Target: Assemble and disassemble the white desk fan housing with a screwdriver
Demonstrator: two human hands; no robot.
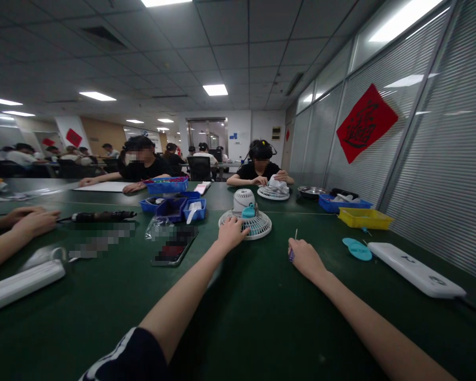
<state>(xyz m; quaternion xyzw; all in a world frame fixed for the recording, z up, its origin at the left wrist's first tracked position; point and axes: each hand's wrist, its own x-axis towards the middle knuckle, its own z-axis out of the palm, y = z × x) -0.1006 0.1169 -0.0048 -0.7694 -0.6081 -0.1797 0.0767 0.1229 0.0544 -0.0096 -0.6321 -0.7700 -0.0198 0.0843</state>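
Observation:
A white fan [262, 226] lies grille-down on the green table, its round motor housing [244, 198] upward and a light-blue part [248, 210] beside the housing. My left hand [232, 233] rests on the near left side of the grille with its fingers spread. To the right of the fan, apart from it, my right hand [304, 257] is closed around a screwdriver with a purple handle [291, 255]; its thin shaft [295, 233] points up. Two light-blue round pieces [359, 251] lie farther right, near a long white device [416, 269].
Blue bins [171, 209] and a phone [175, 246] are left of the fan. A yellow tray [365, 218] and a blue tray [343, 203] stand at the right. Across the table a person handles another fan [273, 194]. Another person's hands [34, 222] are at far left.

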